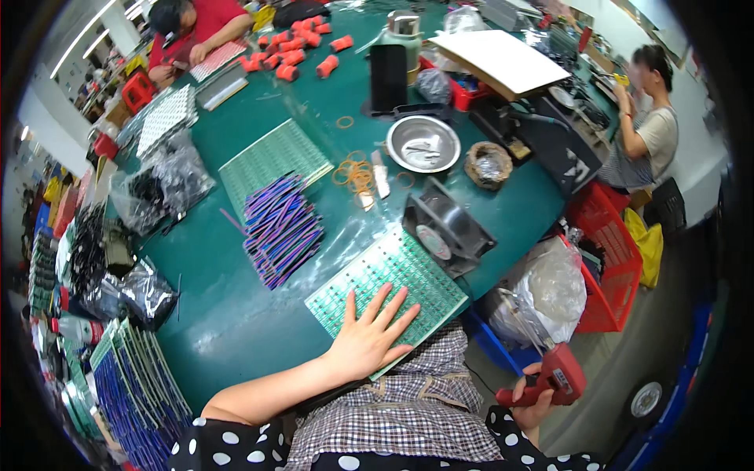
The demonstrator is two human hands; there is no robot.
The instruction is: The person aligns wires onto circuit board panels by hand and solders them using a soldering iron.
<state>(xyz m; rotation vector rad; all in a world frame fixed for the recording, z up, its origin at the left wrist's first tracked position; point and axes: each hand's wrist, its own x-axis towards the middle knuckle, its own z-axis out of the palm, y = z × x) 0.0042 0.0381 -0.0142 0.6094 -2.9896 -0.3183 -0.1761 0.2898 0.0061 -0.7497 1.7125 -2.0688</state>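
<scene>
My left hand (373,334) lies flat with spread fingers on a green circuit board panel (416,279) at the table's near edge. My right hand (536,400), off the table to the right, is wrapped round a red pistol-shaped soldering gun (564,375). Its thin front end points up toward a clear plastic bag. Against the panel's far right edge stands a black fan (449,228). A pile of purple and blue wires (283,231) lies left of the panel, partly over a second green panel (275,153).
Beyond the fan are a metal bowl (423,144), a brown-rimmed roll (488,166), rubber bands (357,174) and a black phone (389,77). A red crate (616,271) and bagged plastic (546,286) stand at right. Board stacks (137,400) line the left. Two people work farther off.
</scene>
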